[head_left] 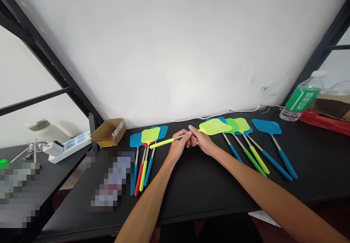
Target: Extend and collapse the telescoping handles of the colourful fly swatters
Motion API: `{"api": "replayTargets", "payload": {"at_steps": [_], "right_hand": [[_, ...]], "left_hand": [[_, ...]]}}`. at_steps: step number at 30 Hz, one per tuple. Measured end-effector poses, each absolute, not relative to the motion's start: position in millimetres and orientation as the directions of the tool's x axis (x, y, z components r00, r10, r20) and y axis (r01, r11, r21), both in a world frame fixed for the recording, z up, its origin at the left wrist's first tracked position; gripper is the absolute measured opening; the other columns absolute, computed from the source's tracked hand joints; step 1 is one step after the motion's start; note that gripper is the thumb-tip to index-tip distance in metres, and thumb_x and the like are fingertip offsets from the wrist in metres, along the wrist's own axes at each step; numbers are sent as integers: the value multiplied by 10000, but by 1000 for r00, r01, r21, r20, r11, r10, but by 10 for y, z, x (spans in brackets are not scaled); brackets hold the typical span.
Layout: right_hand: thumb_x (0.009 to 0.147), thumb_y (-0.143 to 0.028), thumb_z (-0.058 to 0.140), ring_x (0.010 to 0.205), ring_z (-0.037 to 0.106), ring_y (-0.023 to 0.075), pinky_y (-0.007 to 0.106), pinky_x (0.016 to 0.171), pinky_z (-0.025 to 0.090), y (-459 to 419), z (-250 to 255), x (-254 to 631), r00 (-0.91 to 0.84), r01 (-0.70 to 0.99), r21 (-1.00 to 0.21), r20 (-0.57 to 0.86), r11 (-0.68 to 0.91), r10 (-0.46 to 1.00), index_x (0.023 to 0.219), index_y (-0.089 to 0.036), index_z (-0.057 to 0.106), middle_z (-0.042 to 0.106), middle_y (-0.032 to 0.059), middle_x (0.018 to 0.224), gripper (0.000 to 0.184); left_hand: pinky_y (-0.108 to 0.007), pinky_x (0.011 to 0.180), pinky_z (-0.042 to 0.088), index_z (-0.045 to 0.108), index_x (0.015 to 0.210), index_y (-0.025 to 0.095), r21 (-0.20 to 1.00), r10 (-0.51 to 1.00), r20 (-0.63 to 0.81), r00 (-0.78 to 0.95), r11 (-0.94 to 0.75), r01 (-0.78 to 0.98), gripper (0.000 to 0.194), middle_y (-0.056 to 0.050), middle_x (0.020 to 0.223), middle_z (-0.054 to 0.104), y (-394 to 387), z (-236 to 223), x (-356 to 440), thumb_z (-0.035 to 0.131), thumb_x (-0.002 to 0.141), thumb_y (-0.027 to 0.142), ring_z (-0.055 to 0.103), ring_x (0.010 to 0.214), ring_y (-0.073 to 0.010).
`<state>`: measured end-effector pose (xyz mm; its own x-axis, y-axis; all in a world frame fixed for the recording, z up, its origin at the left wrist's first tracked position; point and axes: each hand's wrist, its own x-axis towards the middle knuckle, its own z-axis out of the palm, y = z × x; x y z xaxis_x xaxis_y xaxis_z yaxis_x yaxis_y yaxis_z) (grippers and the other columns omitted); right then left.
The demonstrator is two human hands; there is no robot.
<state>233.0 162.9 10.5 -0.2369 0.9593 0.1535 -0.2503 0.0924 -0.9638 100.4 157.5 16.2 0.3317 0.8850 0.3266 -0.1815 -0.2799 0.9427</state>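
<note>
A yellow-green fly swatter [214, 126] lies slantwise at the centre of the frame, its grip end pointing left and its mesh head right. The left hand [179, 144] and the right hand [202, 139] are both closed around its thin metal shaft, side by side. If they pulled unevenly or twisted against each other, the slim shaft could slip or bend.

The grip end overlaps the left swatter group [150, 136] in the view, and the mesh head overlaps the right swatter group [259, 159]; whether either actually touches is hard to tell from this angle. A sideways swing could catch those heads and scatter the handles across the black table [191, 188].

Farther out, a blue swatter [267, 126] lies right of centre. The bottle [303, 96] at the right edge could topple only with a wide sweep; the cardboard box [106, 141], left of centre, might get nudged likewise.
</note>
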Motion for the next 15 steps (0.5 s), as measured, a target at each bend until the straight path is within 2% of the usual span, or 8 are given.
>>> {"api": "replayTargets", "payload": {"at_steps": [7,12,15], "right_hand": [[920,-590,504,429,393,124,290,536,358,1582,191,2325,-301,-260,-955,224,146,927,439,-220,410,328,-43,378,614],[931,-570,493,495,530,152,288,569,387,1596,187,2319,-294,-237,-943,297,232,908,461,-207,464,385,-30,402,594],[927,-583,491,548,577,166,294,595,405,1607,186,2332,-288,-203,-939,330,279,899,489,-201,518,456,-12,445,583]], "left_hand": [[-245,499,361,585,618,171,950,916,285,283,-230,-212,389,9,509,539,1572,154,1011,625,878,457,494,487,-106],[-249,517,373,579,552,163,947,926,258,277,-185,-262,401,-8,485,549,1606,155,1036,600,871,405,508,475,-110],[-249,477,337,511,517,179,937,942,239,235,-160,-312,382,16,422,497,1638,159,1047,602,837,364,439,402,-94]]}}
